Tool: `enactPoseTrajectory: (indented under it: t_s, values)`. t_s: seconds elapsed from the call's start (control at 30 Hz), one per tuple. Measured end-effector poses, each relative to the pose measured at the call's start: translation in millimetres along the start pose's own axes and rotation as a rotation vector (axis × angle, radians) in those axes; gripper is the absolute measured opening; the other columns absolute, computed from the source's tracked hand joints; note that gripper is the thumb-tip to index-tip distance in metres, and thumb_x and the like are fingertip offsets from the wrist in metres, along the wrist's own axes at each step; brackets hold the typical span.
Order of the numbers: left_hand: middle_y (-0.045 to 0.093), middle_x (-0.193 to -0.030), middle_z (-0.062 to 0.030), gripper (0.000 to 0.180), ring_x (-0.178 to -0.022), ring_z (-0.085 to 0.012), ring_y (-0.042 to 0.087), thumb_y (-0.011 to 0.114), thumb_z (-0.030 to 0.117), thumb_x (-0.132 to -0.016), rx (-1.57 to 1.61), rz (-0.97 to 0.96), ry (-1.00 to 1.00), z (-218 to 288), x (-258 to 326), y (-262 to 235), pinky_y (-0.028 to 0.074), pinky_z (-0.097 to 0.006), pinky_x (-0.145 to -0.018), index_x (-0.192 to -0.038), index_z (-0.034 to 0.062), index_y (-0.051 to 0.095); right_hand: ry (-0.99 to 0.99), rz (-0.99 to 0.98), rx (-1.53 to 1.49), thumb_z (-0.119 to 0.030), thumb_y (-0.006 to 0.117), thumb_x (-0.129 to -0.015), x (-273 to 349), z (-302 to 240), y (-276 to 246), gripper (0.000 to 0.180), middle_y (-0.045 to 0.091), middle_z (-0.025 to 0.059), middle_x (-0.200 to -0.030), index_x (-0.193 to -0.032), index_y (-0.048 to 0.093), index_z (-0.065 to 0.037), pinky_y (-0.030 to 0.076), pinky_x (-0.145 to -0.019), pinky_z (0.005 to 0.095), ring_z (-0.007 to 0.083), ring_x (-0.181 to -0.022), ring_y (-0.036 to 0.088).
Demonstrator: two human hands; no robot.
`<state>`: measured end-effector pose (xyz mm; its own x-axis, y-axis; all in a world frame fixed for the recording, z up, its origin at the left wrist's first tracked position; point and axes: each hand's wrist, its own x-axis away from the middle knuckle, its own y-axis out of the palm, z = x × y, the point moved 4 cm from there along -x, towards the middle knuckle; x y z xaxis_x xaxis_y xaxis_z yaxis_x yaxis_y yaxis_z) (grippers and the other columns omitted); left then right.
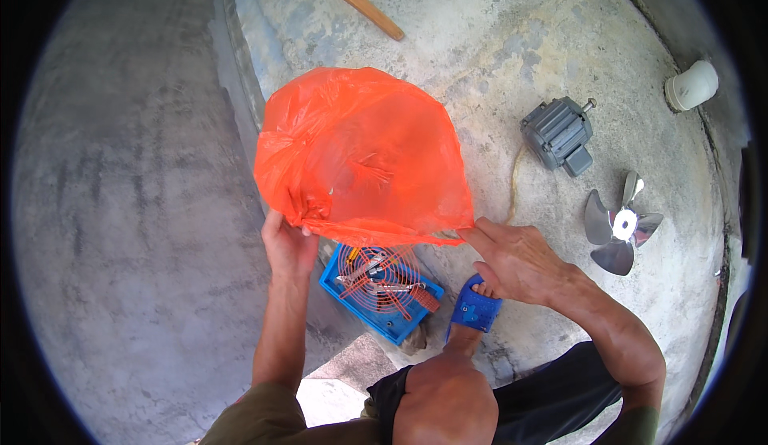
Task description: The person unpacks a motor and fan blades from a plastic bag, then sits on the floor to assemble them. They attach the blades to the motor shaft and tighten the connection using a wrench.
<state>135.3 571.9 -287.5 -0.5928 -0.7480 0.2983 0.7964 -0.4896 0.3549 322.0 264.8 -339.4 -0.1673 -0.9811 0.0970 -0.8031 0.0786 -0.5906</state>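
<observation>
An orange-red plastic bag [360,153], puffed out and partly see-through, is held up between my hands. At its lower left edge my left hand [290,243] grips the gathered plastic, the fingers partly behind it. My right hand [516,259] pinches the bag's edge at the lower right corner and pulls it taut. Below the bag, a blue tray [388,327] holds several hand tools, with a round orange wire fan guard [376,285] over them. Part of the guard is hidden behind the bag.
On the concrete floor at the right are a grey electric motor [558,135] and a metal fan blade [620,229]. A white pipe end [692,87] sticks out by the wall. A wooden piece [360,3] lies at the far side. My foot wears a blue slipper [474,311].
</observation>
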Motion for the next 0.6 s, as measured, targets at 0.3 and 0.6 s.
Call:
enactPoseTrajectory:
  t_s: [0.3,0.6]
  values:
    - [0.067,-0.096,-0.0034,0.025,-0.068,-0.0152,0.053,0.054,0.025,-0.108,-0.037,0.025,0.017,-1.4,4.2,-2.1,0.044,-0.029,-0.058,-0.120,0.0071,0.065,0.007,-0.073,0.047,-0.014,0.080,-0.086,0.9,6.6,14.4,0.062,0.064,0.0170,-0.115,-0.141,0.056,0.001,0.060,-0.085,0.0477,0.0384,-0.103,0.070]
    - [0.061,-0.096,-0.0022,0.015,-0.074,-0.0145,0.053,0.071,0.016,-0.100,-0.393,0.027,0.089,-16.3,3.0,-20.0,0.044,-0.028,-0.061,-0.089,0.0104,0.062,-0.015,-0.110,0.068,-0.004,0.070,-0.082,4.9,6.5,31.0,0.036,0.063,0.0193,-0.118,-0.117,0.065,0.002,0.060,-0.082,0.0491,0.0378,-0.103,0.072]
